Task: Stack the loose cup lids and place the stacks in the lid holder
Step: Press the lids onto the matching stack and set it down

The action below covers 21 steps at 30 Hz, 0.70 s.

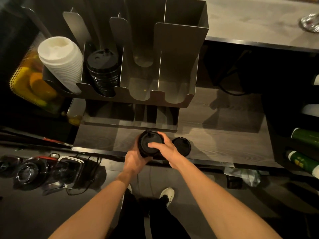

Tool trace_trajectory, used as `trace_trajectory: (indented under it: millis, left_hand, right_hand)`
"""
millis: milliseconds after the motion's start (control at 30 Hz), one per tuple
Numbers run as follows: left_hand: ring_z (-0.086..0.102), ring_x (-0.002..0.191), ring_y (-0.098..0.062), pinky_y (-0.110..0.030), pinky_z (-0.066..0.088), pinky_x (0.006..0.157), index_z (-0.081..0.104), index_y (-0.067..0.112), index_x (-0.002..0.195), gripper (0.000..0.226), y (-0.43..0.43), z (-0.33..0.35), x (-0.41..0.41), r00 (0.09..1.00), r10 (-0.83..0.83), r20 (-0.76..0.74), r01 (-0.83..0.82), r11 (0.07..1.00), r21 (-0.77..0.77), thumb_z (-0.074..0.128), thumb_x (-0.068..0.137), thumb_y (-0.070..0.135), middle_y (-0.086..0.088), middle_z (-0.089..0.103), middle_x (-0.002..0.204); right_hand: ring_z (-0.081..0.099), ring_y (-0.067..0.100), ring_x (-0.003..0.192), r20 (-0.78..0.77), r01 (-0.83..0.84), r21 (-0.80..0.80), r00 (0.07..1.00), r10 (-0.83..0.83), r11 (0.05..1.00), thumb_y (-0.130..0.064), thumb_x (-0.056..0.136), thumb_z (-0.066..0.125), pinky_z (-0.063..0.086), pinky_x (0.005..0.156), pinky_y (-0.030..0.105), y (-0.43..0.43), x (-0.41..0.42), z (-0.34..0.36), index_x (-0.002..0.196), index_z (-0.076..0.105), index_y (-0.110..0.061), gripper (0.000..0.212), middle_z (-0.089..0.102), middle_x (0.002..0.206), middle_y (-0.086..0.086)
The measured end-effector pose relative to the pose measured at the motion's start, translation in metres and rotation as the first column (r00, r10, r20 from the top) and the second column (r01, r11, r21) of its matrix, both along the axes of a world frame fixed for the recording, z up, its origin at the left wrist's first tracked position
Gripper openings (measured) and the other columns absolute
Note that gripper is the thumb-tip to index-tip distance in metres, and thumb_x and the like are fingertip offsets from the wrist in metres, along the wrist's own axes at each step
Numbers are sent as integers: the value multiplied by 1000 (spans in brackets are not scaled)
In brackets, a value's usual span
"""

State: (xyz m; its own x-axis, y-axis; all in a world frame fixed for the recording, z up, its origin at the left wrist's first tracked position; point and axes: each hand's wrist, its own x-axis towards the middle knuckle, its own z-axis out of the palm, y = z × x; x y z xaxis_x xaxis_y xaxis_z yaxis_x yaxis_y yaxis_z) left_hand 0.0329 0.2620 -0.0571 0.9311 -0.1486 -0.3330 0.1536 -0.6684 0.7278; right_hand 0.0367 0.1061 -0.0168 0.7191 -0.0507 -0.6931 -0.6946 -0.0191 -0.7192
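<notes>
A stack of black cup lids (146, 142) rests near the front edge of the dark wooden counter (224, 135). My left hand (134, 156) grips its left side from below. My right hand (166, 146) wraps its right side, thumb pressed on the top lid. One loose black lid (182, 145) lies flat just right of the stack, beside my right hand. Behind stands the grey metal lid holder (174, 69): a white lid stack (62, 62) fills its left slot, a black lid stack (103, 71) the second, and its two right slots hold nothing.
A low metal tray (131, 125) sits under the holder. A yellow mesh basket with fruit (31, 83) is at left. Glass jars and cables (43, 171) lie on the floor at lower left. Green bottles (303, 137) lie in a dark rack at right.
</notes>
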Motion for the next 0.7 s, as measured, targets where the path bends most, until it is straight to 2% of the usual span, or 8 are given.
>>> trace_trajectory:
  millis: [67,233,300,367,500,567,700]
  left_hand:
    - [55,131,-19,-40,49,108,30,19,153,103,6,4,2,1000,6,8,-6,999,-52,91,70,16,-2,58,140]
    - [55,129,-9,-26,48,106,35,22,150,97,20,26,5,998,37,50,-28,985,-172,91,72,22,6,59,137]
    - [57,126,-6,-25,49,103,34,29,150,96,26,39,6,997,40,68,-26,980,-197,90,72,33,12,60,135]
    - [60,122,-4,-32,53,102,32,36,150,99,30,53,10,996,45,78,-28,979,-202,90,69,43,16,62,132]
    - [52,123,9,-28,49,106,34,46,143,98,34,91,18,985,58,163,-23,978,-205,93,66,35,21,55,134]
    - [52,127,1,-31,47,108,30,45,146,105,37,110,21,974,56,218,-12,980,-201,94,64,32,19,54,137]
    - [57,123,-10,-28,50,101,23,43,149,109,42,151,27,940,34,339,32,981,-189,93,66,30,22,51,132]
  right_hand:
    - [50,18,123,6,3,-1,1000,-3,1000,-43,69,86,47,98,32,1,1,4,127,51,-45,68,52,137,-2]
    - [51,17,123,55,-42,-7,998,43,999,-46,67,89,45,79,21,9,7,29,123,55,-48,66,49,138,-2]
    - [47,19,125,89,-71,-47,993,75,996,-46,70,88,45,83,24,14,10,43,127,54,-47,66,46,140,-1]
    - [45,21,129,132,-87,-69,987,95,994,-47,72,86,44,93,30,16,13,56,132,52,-45,69,44,142,0]
    - [42,21,133,201,-112,-82,971,126,990,-52,69,86,43,99,33,21,16,92,133,50,-48,74,41,145,-3]
    - [43,20,131,253,-110,-74,959,125,991,-52,68,87,45,99,34,21,18,110,133,51,-46,75,42,144,-3]
    - [51,14,119,369,-92,-55,924,106,994,-44,71,88,46,86,23,20,22,151,133,56,-37,71,47,135,-4]
